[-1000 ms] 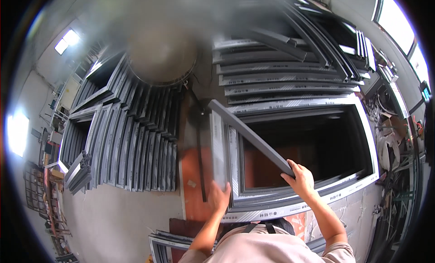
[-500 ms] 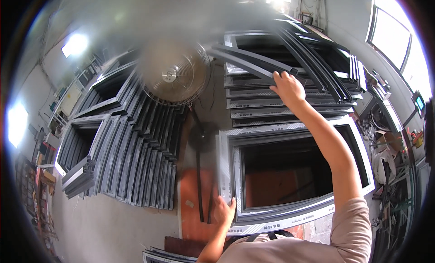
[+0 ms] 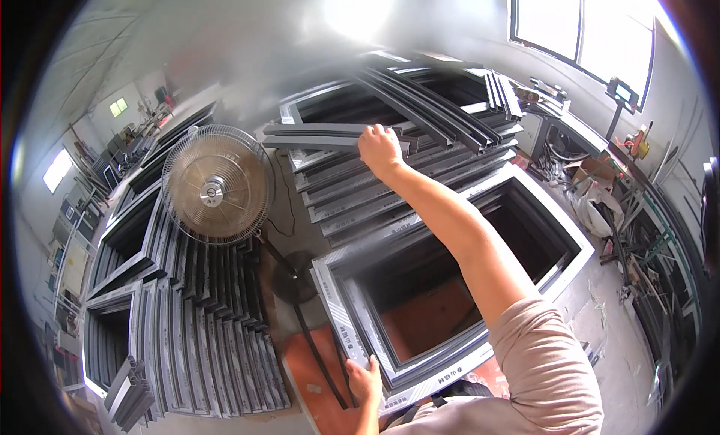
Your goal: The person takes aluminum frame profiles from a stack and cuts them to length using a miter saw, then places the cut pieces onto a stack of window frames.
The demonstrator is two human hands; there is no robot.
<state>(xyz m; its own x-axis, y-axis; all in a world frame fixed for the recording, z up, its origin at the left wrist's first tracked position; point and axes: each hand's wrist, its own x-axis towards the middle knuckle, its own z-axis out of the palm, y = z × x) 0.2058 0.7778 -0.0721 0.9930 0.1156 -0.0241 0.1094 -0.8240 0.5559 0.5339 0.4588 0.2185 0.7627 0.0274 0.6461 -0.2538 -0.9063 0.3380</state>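
Observation:
My right hand (image 3: 381, 147) reaches far out and is closed on dark grey profile strips (image 3: 319, 141), near their right end. The strips lie across the far stack of window frames, and their left ends jut out past it. My left hand (image 3: 365, 380) grips the near left corner of a grey window frame (image 3: 346, 326), thumb on the frame's face; its other fingers are partly hidden. This frame tops the nearest stack, with a dark opening in its middle. Beyond my right hand, several long black profiles (image 3: 431, 109) rest slanting over the far stack (image 3: 352, 210).
A standing fan (image 3: 214, 191) with a round wire cage is left of the stacks, its pole and base (image 3: 294, 277) beside them. Rows of leaning frames (image 3: 202, 345) fill the left. At right are a cluttered bench (image 3: 574, 135) and a white bag (image 3: 596, 210).
My view has turned, so the fan and stacks appear further left and lower. My right hand stays at the strips' right end, its fingers more closed. My left hand stays at the frame corner.

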